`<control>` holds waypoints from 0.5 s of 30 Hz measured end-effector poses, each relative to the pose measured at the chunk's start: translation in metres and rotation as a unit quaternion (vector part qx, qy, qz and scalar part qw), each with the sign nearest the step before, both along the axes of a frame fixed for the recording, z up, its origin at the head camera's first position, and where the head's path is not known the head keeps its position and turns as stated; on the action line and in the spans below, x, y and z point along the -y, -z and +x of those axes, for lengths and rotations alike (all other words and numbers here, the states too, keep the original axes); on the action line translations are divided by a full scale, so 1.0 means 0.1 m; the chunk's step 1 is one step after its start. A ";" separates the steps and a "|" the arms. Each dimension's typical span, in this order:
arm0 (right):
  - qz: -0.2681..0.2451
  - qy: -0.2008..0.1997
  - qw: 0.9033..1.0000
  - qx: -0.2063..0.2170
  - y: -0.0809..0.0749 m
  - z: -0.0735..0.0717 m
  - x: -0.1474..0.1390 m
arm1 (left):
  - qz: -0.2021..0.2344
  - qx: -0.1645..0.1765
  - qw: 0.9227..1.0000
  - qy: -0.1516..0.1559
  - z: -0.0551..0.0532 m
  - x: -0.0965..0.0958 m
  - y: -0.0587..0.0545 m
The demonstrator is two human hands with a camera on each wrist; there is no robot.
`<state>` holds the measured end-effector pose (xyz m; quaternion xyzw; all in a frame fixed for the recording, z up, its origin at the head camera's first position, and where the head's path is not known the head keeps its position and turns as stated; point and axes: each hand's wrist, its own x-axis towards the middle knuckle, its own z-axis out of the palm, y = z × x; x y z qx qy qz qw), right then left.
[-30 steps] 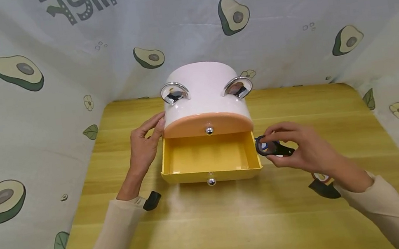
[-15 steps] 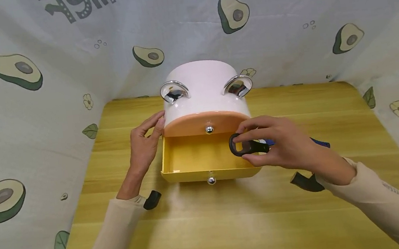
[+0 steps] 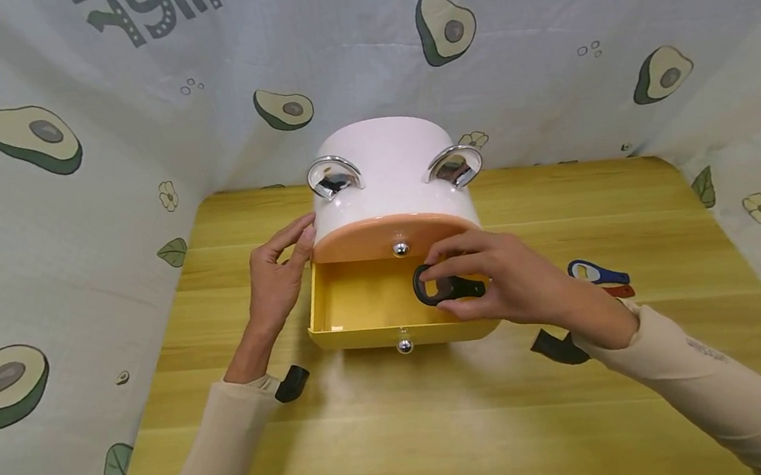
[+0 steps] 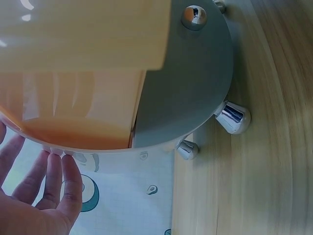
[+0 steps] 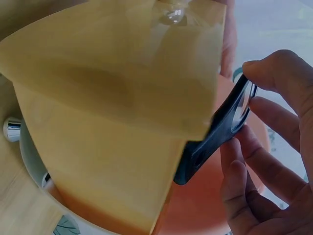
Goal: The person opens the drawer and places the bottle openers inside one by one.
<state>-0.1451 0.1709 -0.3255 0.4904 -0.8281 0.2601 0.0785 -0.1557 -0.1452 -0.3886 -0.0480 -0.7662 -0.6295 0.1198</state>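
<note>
My right hand pinches a black bottle opener between thumb and fingers, by its ring end. In the head view the opener overlaps the pulled-out yellow drawer, over its right half. The right wrist view shows the opener's handle partly behind the drawer's edge. This drawer belongs to a white rounded cabinet with an orange upper drawer that is closed. My left hand touches the cabinet's left side with extended fingers; the left wrist view shows the fingertips at its rim.
A blue bottle opener and a red one lie on the wooden table to the right. Two shiny round ears stick out from the cabinet. An avocado-print cloth hangs behind.
My right hand has carried the black bottle opener leftward from beside the cabinet to over the drawer. The blue and red openers have come into sight. The left hand stays in place.
</note>
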 end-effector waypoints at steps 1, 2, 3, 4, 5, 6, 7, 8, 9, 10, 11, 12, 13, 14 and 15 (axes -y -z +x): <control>0.007 0.002 1.000 0.001 0.01 0.00 0.00 | 0.000 0.000 1.000 0.001 0.00 0.00 0.00; 0.014 0.004 1.000 0.002 0.02 0.00 0.01 | -0.001 -0.001 1.000 0.001 0.00 0.00 0.00; 0.019 0.005 1.000 0.003 0.03 -0.01 0.01 | -0.002 -0.001 1.000 0.001 0.00 0.00 0.00; 0.023 0.004 1.000 0.003 0.05 -0.01 0.01 | -0.002 -0.002 1.000 0.001 0.00 0.00 0.00; 0.026 0.003 1.000 0.002 0.06 -0.01 0.01 | -0.003 -0.002 1.000 0.000 0.00 0.00 0.00; 0.029 0.002 1.000 0.003 0.07 -0.02 0.01 | -0.004 -0.003 1.000 -0.001 0.00 0.00 0.00; 0.031 0.002 0.999 0.005 0.09 -0.02 0.01 | -0.004 -0.004 1.000 -0.001 0.00 0.00 0.00; 0.034 0.002 0.999 0.009 0.10 -0.03 0.01 | -0.004 -0.004 1.000 -0.001 0.00 0.00 0.00; 0.037 0.002 0.999 0.011 0.10 -0.03 0.01 | -0.005 -0.005 1.000 -0.002 0.00 0.00 0.00; 0.041 0.004 0.999 0.015 0.11 -0.03 0.01 | -0.005 -0.005 1.000 -0.002 0.00 0.00 0.00; 0.045 0.006 0.999 0.020 0.12 -0.03 0.01 | -0.006 -0.005 1.000 -0.002 -0.01 0.00 0.00; 0.049 0.008 0.998 0.023 0.12 -0.03 0.01 | -0.006 -0.004 1.000 -0.002 -0.01 0.00 0.00; 0.051 0.010 0.998 0.027 0.13 -0.03 0.01 | -0.006 -0.003 1.000 -0.002 -0.01 0.00 0.00; 0.053 0.011 0.998 0.029 0.13 -0.03 0.01 | -0.006 -0.002 1.000 -0.003 0.00 0.00 0.00; 0.052 0.012 0.998 0.030 0.14 -0.03 0.01 | -0.007 -0.002 1.000 -0.003 -0.01 0.00 0.01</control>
